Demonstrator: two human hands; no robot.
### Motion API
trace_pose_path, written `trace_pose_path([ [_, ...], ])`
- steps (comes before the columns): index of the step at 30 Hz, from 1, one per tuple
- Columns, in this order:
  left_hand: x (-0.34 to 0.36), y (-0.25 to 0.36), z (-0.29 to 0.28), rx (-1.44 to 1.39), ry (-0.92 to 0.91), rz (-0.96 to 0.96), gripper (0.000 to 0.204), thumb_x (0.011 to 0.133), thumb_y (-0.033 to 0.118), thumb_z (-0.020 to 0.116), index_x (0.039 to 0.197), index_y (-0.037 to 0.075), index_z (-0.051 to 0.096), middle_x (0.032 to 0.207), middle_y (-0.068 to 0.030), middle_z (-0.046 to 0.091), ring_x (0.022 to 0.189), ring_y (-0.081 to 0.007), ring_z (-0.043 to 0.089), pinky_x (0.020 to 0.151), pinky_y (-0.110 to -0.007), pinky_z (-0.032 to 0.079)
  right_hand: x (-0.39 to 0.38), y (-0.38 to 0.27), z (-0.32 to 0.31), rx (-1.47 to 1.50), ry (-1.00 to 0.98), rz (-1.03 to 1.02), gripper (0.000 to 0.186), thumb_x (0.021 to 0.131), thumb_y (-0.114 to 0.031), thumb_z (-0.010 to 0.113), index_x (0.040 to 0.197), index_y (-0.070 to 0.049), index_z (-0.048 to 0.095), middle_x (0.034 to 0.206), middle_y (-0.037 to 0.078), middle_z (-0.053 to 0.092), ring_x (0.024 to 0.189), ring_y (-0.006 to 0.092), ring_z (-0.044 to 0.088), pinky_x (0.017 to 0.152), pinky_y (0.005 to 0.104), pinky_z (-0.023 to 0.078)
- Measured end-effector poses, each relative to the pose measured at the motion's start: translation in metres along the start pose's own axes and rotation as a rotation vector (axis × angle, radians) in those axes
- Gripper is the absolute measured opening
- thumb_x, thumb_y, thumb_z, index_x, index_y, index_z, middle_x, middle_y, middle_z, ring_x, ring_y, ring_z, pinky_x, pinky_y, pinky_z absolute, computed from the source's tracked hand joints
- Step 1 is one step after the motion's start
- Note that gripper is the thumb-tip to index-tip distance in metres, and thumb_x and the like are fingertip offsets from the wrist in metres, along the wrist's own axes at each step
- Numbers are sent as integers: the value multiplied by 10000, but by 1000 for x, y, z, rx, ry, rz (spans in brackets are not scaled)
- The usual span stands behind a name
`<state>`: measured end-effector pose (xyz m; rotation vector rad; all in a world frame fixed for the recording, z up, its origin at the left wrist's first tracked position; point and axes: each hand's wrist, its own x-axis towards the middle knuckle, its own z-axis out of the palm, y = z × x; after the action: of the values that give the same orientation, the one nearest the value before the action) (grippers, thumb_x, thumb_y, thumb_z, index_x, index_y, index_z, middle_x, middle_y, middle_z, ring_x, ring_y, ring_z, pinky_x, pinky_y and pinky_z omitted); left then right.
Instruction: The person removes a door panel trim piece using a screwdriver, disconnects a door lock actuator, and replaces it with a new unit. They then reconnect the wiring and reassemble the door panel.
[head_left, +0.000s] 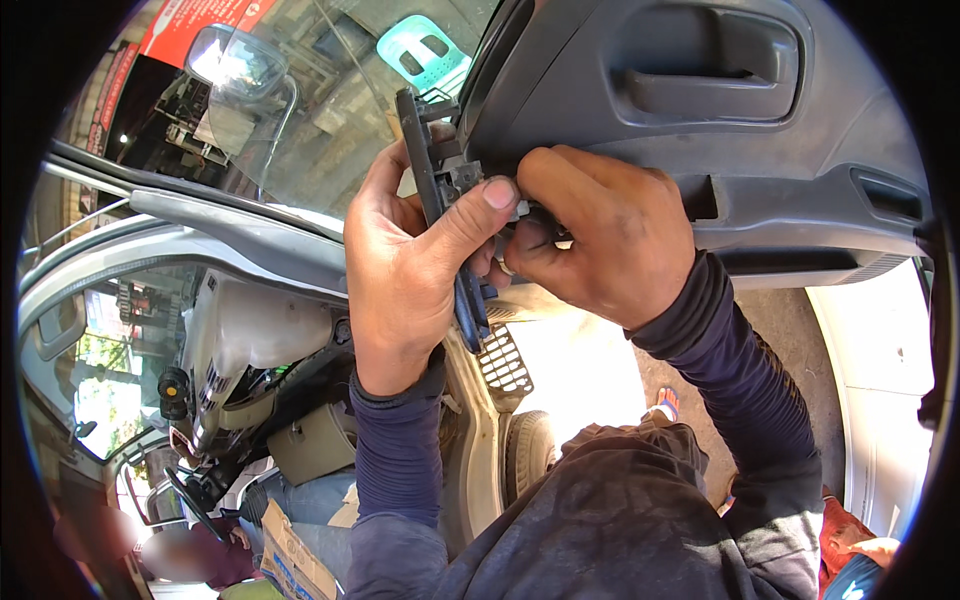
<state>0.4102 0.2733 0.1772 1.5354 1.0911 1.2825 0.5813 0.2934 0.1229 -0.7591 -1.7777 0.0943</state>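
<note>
My left hand (405,260) grips a long, narrow black plastic switch panel (418,150), held tilted on edge in front of the open car door. Its thumb presses on the dark housing (462,178) at the panel's back, and the fingers wrap behind. Closed in a pinch, my right hand (610,230) meets that housing near the left thumb. A small pale piece (521,210) shows between the two hands; what the right fingertips hold is mostly hidden by the knuckles.
The grey door panel (600,130) has a handle recess (710,90) and a dark rectangular opening (703,197) beside my right wrist. At left are the cab interior, a seated person (200,550) and cardboard (295,555). A turquoise plastic stool (425,55) stands beyond the window.
</note>
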Motion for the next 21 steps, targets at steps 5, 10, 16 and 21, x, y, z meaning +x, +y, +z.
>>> trace_pose_path([
  [5,-3,12,-9,19,247,-188,602,892,220,830,1311,-73,513,838,-77,676,565,-98,586,501,-266,528,-4,4,-8,-46,18,12,241,781,-184,745,909,-83,567,784,100,631,719,343,668,611,455,544],
  [10,-28,31,-57,-48,241,6,532,1020,237,669,1404,-68,462,909,-146,661,580,-73,550,501,-245,543,4,1,-8,58,-53,32,167,774,-21,706,933,-32,656,763,118,647,624,263,649,595,345,523],
  [16,-51,-34,-78,-1013,-40,-176,579,1073,252,527,1517,-72,344,1025,-223,630,696,-142,572,551,-282,528,6,0,-35,549,-259,495,262,883,71,625,1133,1,658,905,79,730,743,94,670,647,261,519],
  [21,-65,-60,-78,-1294,-119,-206,670,1029,268,522,1538,-97,286,996,-175,563,653,-156,555,489,-289,513,2,8,-40,525,-287,381,254,922,105,593,1154,15,645,895,21,703,760,55,627,675,234,500],
])
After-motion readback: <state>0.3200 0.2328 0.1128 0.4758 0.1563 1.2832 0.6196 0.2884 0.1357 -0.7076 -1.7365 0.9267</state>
